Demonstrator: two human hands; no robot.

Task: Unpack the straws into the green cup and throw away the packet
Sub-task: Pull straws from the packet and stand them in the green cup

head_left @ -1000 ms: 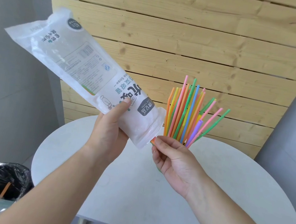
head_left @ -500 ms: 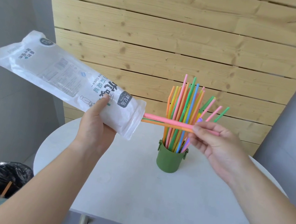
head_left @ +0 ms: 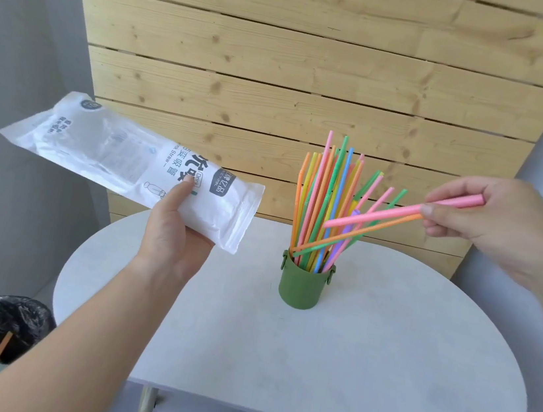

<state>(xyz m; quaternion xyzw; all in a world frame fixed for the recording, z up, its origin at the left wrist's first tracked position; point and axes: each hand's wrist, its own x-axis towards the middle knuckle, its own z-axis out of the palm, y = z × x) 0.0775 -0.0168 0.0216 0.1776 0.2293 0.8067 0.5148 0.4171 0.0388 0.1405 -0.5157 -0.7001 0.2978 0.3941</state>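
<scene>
My left hand (head_left: 172, 237) grips white packet (head_left: 137, 167), label reads "Drink Straw"; my right hand (head_left: 489, 220) pinches pink and orange straws (head_left: 382, 217) over green cup (head_left: 302, 287) on table (head_left: 379, 375); cup full of straws

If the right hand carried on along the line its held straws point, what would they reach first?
Probably the bundle of straws standing in the green cup; the right hand aims its pink and orange straws there. Depth unclear.

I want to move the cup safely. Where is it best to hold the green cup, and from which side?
Grip the green cup around its bare lower wall, coming in level from the side; the straws fan out above the rim and block a grasp from the top.
</scene>
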